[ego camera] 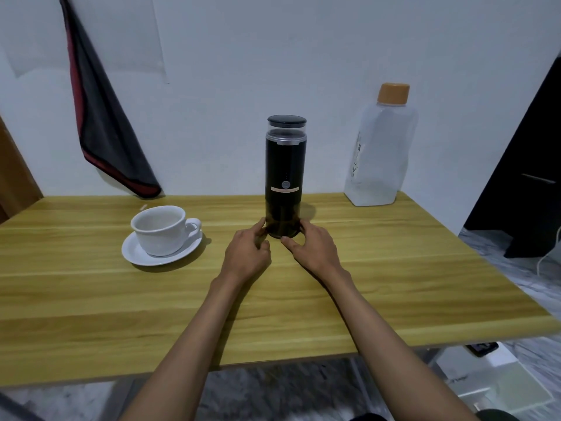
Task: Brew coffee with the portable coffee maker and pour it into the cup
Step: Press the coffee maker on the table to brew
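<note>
The black portable coffee maker (pixel 285 165) stands upright near the middle of the wooden table (pixel 91 299). It has a dark lid and a clear band at the top, and its lower glass section holds dark liquid. My left hand (pixel 247 253) grips the base from the left and my right hand (pixel 312 249) grips it from the right, fingers curled round the bottom. To the left, a white cup (pixel 159 229) sits on a white saucer (pixel 142 256); it looks empty.
A clear plastic water bottle (pixel 379 153) with an orange cap stands at the table's back right. A dark cloth with red trim (pixel 100 117) hangs on the wall at back left. The table's right edge drops to a marble floor.
</note>
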